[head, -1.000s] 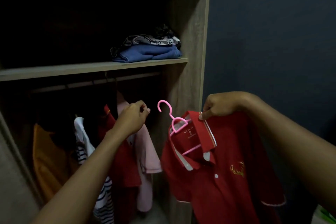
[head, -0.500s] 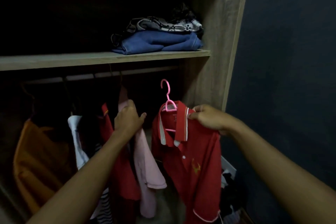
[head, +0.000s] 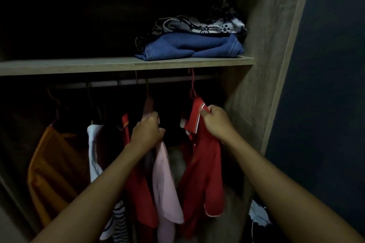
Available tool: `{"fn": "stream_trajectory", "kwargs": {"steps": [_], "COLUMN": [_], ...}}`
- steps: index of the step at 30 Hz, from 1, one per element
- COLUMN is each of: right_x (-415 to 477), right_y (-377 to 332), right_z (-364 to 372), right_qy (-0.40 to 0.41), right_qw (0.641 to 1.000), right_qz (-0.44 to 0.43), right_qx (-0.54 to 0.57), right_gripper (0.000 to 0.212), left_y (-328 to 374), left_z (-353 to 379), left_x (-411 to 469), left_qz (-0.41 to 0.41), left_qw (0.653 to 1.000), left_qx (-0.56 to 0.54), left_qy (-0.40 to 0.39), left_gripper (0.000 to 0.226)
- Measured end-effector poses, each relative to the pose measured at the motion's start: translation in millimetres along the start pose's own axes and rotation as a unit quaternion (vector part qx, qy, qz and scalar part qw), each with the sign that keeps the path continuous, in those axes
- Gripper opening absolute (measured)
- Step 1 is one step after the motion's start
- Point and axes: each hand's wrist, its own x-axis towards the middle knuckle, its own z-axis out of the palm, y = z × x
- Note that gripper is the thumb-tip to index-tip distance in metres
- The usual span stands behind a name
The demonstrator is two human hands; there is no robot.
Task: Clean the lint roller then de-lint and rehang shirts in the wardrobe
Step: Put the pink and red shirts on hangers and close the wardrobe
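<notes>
Our right hand (head: 214,122) pinched the white-striped collar of the red polo shirt (head: 203,163), thumb and fingers curled tight on the cloth. Our left hand (head: 147,134) was closed on the shoulder of the pink shirt (head: 166,179), holding it leftward along the rail (head: 158,82). The polo hung under the rail's right end on a pink hanger (head: 192,87). The hanger's hook rose past the rail and behind the edge of the shelf (head: 126,64), and we could not tell whether it sat fully over the rail. Further left under the rail hung a second red shirt (head: 136,183), a striped shirt (head: 118,219) and, farthest left, an orange garment (head: 53,163). Above the rail, folded clothes (head: 189,47) lay on the shelf.

We judged this to be the rehanging step for this polo, nearly finished. The next move called for feeling the hook take the weight on the rail before loosening the collar pinch. Then we could release the pink shirt gently so that it did not knock the polo.
</notes>
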Motion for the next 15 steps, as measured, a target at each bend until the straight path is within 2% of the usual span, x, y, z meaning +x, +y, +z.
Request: {"fn": "stream_trajectory", "kwargs": {"steps": [4, 10, 15], "right_x": [28, 37, 25], "right_y": [0, 11, 20], "right_z": [18, 36, 40], "right_qy": [-0.006, -0.041, -0.046], "right_qw": [1.000, 0.998, 0.997], "right_qz": [0.015, 0.051, 0.039], "right_qx": [0.020, -0.009, -0.050], "right_gripper": [0.029, 0.034, 0.019], "left_y": [2, 0, -3], "left_z": [1, -1, -3], "left_x": [1, -1, -9], "left_qz": [0.002, 0.006, 0.026], "left_qw": [1.000, 1.000, 1.000], "left_qx": [0.002, 0.013, 0.017], "left_qy": [-0.004, -0.004, 0.005], "left_gripper": [0.029, 0.031, 0.031]}}
